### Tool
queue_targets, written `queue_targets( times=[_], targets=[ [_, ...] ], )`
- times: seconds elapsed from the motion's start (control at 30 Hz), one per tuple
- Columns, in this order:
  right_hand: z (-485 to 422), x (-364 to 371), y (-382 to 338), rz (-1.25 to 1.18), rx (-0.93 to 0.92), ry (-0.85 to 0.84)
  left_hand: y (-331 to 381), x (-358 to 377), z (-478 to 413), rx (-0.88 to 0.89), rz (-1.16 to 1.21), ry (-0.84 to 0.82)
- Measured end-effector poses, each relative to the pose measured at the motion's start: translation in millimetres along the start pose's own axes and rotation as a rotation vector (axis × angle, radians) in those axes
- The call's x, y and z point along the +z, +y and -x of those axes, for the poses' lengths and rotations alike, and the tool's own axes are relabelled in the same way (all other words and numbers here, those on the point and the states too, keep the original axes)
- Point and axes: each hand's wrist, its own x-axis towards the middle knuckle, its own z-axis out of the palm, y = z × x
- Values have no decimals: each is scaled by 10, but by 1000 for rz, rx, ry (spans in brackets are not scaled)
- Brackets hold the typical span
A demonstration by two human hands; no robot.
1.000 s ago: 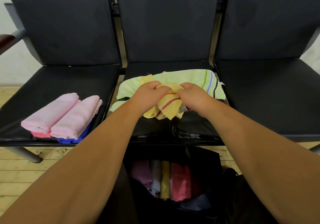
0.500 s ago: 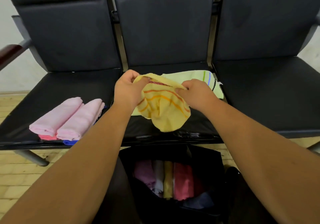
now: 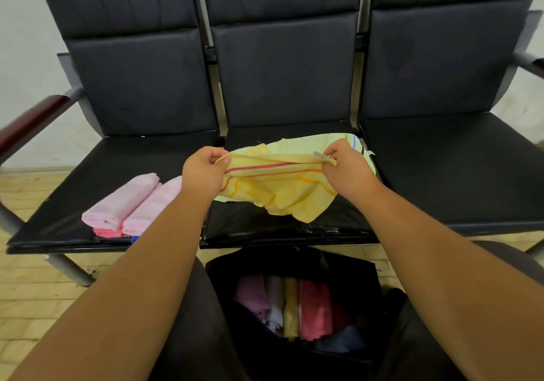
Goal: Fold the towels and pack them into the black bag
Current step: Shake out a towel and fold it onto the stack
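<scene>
The yellow towel [image 3: 282, 192] hangs at frame centre, its top edge stretched between the left hand [image 3: 203, 171] and the right hand [image 3: 347, 168]. The fingers [image 3: 219, 158] of each hand pinch a corner. Behind it, a pale green towel [image 3: 318, 145] lies on the bench [image 3: 441, 174]. Rolled pink towels [image 3: 132, 204] sit at left. The black bag [image 3: 353, 277] gapes at bottom centre.

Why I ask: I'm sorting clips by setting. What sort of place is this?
Probably a waiting area: three linked black padded seats, a wooden armrest, a pale floor.
</scene>
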Motion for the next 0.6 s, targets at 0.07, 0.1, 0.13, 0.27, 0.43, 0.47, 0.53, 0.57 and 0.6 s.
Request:
queue_targets(
  times=[0.07,0.1,0.13,0.27,0.43,0.47,0.53,0.57,0.6],
  targets=[
    [67,-28,-1,-18,-11,12,-28,-74,54,-30,52,-5],
    [97,-49,-7,-24,-25,12,-55,-105,66,-54,99,-5],
    [124,-71,-20,-36,-42,16,-63,-142,91,-78,145,-8],
    [255,-179,-194,-205,-53,131,-14,-321,153,-98,174,-24],
    [256,-444,-514,-296,-83,175,276,-625,170,-26,222,2],
    [242,-519,-575,-318,-81,173,380,-702,161,3,207,4],
    [232,-689,-702,-343,-94,187,609,-873,115,89,117,10],
    [220,-767,-760,-341,-110,202,730,-965,97,143,47,16],
    [212,-853,-843,-332,-131,221,864,-1074,72,194,-22,29]
  ],
)
